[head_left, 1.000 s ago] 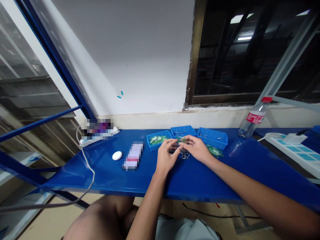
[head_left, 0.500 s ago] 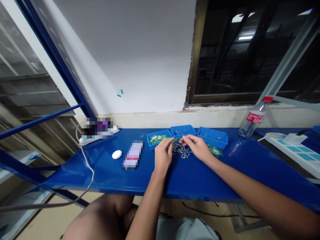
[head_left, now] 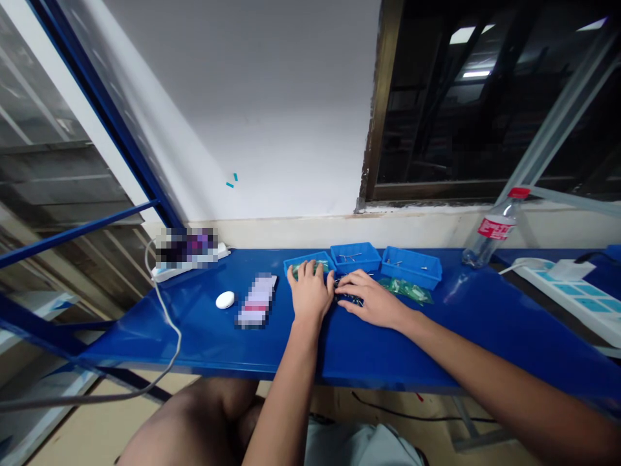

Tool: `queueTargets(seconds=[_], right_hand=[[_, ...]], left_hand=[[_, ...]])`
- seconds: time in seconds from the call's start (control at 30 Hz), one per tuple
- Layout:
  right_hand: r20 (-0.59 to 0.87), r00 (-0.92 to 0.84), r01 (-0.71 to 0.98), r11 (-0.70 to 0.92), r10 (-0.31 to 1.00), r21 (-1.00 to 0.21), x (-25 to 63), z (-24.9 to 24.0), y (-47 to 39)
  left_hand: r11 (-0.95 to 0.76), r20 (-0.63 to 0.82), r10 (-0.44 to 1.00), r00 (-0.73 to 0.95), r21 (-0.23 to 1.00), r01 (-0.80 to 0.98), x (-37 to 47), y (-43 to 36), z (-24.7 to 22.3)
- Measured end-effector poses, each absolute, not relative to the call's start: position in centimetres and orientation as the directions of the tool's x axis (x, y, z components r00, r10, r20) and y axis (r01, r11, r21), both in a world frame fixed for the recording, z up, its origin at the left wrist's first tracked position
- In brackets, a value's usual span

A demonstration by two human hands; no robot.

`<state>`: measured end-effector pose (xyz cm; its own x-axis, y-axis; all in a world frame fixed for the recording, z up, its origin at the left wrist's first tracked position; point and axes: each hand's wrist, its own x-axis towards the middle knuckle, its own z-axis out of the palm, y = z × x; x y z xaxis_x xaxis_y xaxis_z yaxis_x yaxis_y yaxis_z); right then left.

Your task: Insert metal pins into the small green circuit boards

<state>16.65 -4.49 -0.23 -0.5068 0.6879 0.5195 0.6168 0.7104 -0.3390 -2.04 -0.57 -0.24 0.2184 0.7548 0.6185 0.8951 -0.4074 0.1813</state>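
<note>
My left hand (head_left: pixel 310 294) reaches over the left blue bin (head_left: pixel 289 266), its fingers spread across the near side. Small green plastic bags (head_left: pixel 324 265) show inside that bin, partly covered by the fingers. Over the heap of loose metal screws (head_left: pixel 358 301) lies my right hand (head_left: pixel 373 299), palm down with fingers apart; most of the heap is hidden beneath it. To the right of this hand, filled green bags (head_left: pixel 407 290) lie on the blue table (head_left: pixel 388 359).
Behind the screws stand a middle blue bin (head_left: pixel 356 265) and a right blue bin (head_left: pixel 417 277), each with a few metal pieces. A phone (head_left: pixel 257 301) and a white oval case (head_left: pixel 225 299) lie left. A bottle (head_left: pixel 495 230) and power strip (head_left: pixel 572 298) are right.
The green bag held between both hands has left my fingers. My left hand has spread over the left bin, and my right hand has lowered and flattened over the screws.
</note>
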Motion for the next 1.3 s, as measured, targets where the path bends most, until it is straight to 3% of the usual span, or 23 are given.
queueTargets(seconds=[0.4,0.67,1.07,1.3], right_hand=[[0.486,-0.553,0.648,0.716,0.677,-0.260,16.0,-1.0,-3.9],[0.491,-0.620,0.590,0.776,0.612,-0.223,16.1,-0.7,-3.9],[0.458,-0.654,0.489,0.799,0.602,-0.351,15.6,-0.6,-4.5],[0.502,-0.566,0.515,0.756,0.654,-0.404,15.7,-0.8,-4.3]], left_hand=[[-0.449,0.651,0.729,0.210,0.225,0.865,-1.8,-1.0,-0.4],[-0.665,0.721,0.638,0.271,0.338,0.666,-2.1,-2.2,0.7],[-0.698,0.730,0.651,0.209,0.467,0.544,-2.5,-2.7,0.7],[-0.666,0.700,0.690,0.182,0.517,0.538,-2.5,-3.4,1.2]])
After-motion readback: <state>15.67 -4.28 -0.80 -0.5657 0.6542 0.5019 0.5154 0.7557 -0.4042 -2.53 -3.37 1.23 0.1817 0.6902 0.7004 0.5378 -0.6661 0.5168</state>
